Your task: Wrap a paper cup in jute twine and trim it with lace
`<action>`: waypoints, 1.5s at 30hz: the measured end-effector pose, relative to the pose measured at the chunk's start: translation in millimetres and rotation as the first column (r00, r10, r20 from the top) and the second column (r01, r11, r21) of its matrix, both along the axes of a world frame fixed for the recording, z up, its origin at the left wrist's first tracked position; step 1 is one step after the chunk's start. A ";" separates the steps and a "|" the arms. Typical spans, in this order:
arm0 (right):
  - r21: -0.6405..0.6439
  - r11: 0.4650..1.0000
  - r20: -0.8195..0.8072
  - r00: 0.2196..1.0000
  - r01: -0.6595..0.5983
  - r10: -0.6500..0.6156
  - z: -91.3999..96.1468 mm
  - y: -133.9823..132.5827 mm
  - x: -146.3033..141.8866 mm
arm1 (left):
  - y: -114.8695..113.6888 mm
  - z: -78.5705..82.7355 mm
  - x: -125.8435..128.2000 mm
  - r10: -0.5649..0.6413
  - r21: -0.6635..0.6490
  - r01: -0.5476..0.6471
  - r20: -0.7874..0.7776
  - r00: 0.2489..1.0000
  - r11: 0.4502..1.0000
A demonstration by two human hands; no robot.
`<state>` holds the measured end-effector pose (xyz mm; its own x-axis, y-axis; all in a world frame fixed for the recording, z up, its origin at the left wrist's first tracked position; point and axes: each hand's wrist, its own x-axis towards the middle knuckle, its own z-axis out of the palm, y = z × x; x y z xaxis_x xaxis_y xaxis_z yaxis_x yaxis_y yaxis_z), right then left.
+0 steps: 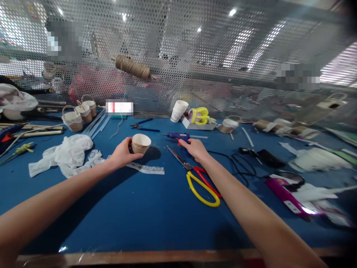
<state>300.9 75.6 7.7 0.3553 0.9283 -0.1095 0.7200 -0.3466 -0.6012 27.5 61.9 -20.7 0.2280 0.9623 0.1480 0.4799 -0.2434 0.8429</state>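
Brown wrap, woven-looking, covers the outside of a white-lined cup at centre-L of the counter. Left grip holds it from its L side, thumb low in front, fingers round the back; cup's approx. upright, mouth up, can't tell if its base touches down. Right grip is at the handle side of a blue glue gun, fingers by the red trigger; can't tell if they're closed round it. Gun's nozzle pts. L, toward the cup.

Scissors w/ one red & one yellow handle loop lie just L of the R forearm, tips nr the gun. Lace strip lies flat nr the cup, on the near side; white lace heap further L. Pliers w/ blue handles sit beyond the cup.

Back L: three handled cups in a row. Back centre: white cup stack beside a white tray. Twine spool is up against the mesh screen.
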 end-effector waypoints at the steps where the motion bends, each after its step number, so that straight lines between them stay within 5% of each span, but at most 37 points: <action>1: -0.015 1.000 0.046 0.999 -0.014 0.015 -1.0 0.2 -0.6 | 0.4 -1.3 0.2 0.007 0.008 -0.007 -0.020 1.000 1.000; 7: -0.043 0.997 0.250 0.965 -0.069 0.077 -9.2 0.9 -2.1 | -1.3 -10.5 -11.2 0.051 0.064 -0.043 -0.136 0.989 0.997; 13: 0.117 0.975 0.379 0.916 -0.186 0.129 -2.6 -23.6 -14.5 | -35.1 -5.8 -34.2 0.150 0.183 -0.104 -0.262 0.953 0.978; 17: 0.130 0.873 0.339 0.849 -0.470 0.406 3.0 -47.8 -42.4 | -60.3 4.7 -18.4 -0.094 0.215 0.294 -0.637 0.765 0.931; 18: 0.128 0.839 0.321 0.823 -0.528 0.469 3.0 -51.8 -49.9 | -62.4 6.3 -9.1 -0.102 0.164 0.315 -0.726 0.680 0.935; 22: 0.134 0.742 0.275 0.744 -0.657 0.609 -1.3 -58.5 -69.1 | -57.1 7.2 27.5 -0.074 0.146 0.293 -0.778 0.624 0.945; 26: 0.124 0.694 0.211 0.702 -0.709 0.680 -5.0 -61.2 -68.3 | -52.5 6.4 37.2 -0.096 0.170 0.349 -0.772 0.629 0.921; 32: 0.075 0.598 -0.011 0.599 -0.798 0.801 3.1 -67.4 -63.3 | -63.5 12.8 17.6 -0.181 0.244 0.477 -0.708 0.683 0.845; 36: 0.071 0.536 -0.156 0.522 -0.841 0.839 10.6 -71.4 -70.0 | -69.5 18.7 -0.8 -0.329 0.279 0.474 -0.437 0.837 0.835; 40: 0.090 0.571 -0.435 0.483 -0.816 0.760 10.4 -76.0 -78.5 | -70.1 26.4 -16.1 -0.376 0.106 0.401 -0.197 0.906 0.910; 43: 0.119 0.690 -0.667 0.457 -0.714 0.588 6.3 -78.8 -85.0 | -70.0 33.3 -22.3 -0.389 0.013 0.392 -0.091 0.917 0.920; 45: 0.106 0.754 -0.823 0.369 -0.648 0.433 4.1 -80.5 -89.9 | -70.6 38.1 -24.6 -0.405 0.006 0.405 -0.027 0.914 0.914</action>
